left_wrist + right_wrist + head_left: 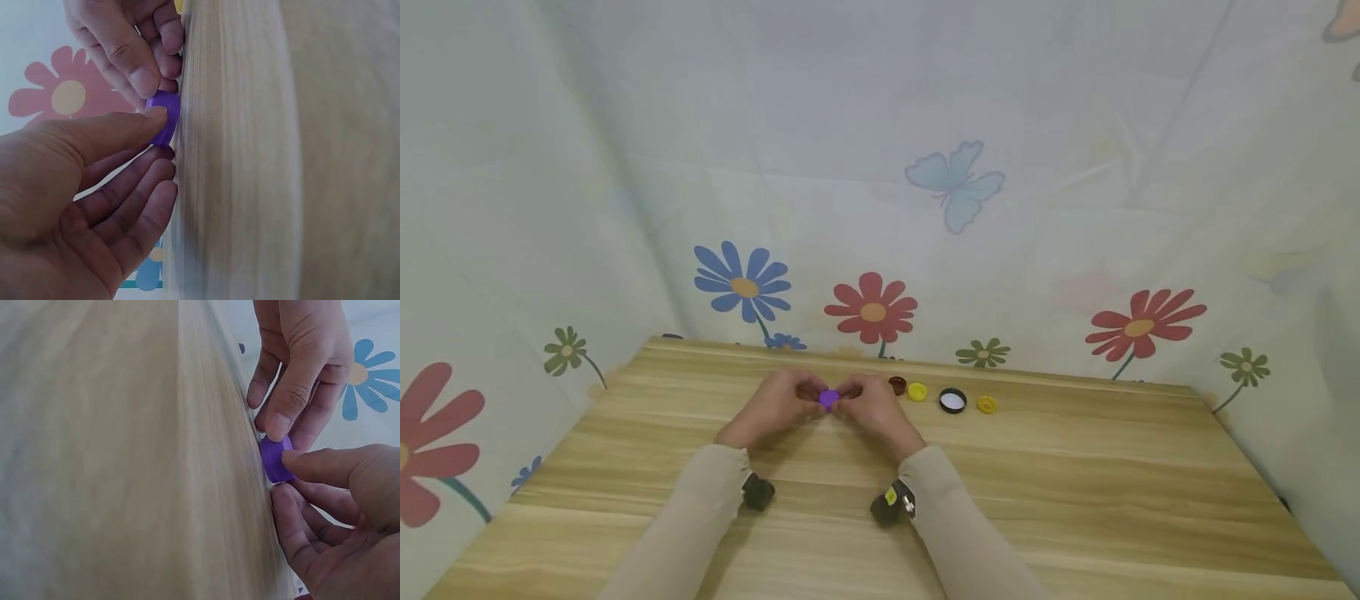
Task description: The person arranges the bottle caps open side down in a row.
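Note:
A small purple bottle cap (828, 399) is at the table surface toward the back, between the two hands. My left hand (777, 406) pinches it from the left, its thumb on the ridged side of the cap (164, 128) in the left wrist view. From the right, my right hand (877, 405) pinches the same cap, thumb against its side in the right wrist view. The other fingers of both hands are loosely bent close to the tabletop. Part of the cap is hidden behind the thumbs.
Right of the hands, a dark red cap (897, 385), a yellow cap (917, 398), a black lid with white inside (952, 402) and another yellow cap (987, 406) lie in a row on the wooden table (1075, 483). A flower-printed curtain (1037, 275) hangs behind the table.

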Available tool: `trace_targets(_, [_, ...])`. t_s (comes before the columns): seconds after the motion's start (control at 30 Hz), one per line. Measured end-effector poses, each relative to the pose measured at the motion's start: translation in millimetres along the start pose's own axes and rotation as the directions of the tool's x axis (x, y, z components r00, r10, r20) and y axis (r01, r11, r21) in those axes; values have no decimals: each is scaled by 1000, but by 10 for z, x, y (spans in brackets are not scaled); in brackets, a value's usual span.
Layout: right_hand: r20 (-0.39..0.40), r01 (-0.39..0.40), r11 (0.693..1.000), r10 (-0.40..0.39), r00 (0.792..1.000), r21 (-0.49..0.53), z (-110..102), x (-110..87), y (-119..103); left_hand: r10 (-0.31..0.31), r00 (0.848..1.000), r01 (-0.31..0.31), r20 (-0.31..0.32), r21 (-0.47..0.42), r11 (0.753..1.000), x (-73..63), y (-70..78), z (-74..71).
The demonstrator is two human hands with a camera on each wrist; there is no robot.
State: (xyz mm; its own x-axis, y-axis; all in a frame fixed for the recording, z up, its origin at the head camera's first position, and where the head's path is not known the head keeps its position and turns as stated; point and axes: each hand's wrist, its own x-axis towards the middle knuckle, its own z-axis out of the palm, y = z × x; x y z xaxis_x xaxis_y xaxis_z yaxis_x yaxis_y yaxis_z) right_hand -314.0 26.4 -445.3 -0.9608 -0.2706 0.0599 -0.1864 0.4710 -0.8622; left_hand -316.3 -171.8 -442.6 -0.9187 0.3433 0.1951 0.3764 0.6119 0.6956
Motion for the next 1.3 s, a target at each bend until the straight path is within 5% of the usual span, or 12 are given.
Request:
trace_targets(0.47, [-47,-50,999,50,998,0,-31,-2,29,20,1000,-19,-10,75,997,54,61,57])
trace_targets(1.07, [-23,-41,999,41,999,-12,-110,-3,-19,-62,998,62,11,18,998,1,96,-26])
trace_targets(1.3, [-123,21,999,-26,992,-42,-250,3,-77,-66,998,66,-23,-2,998,63,119,-7])
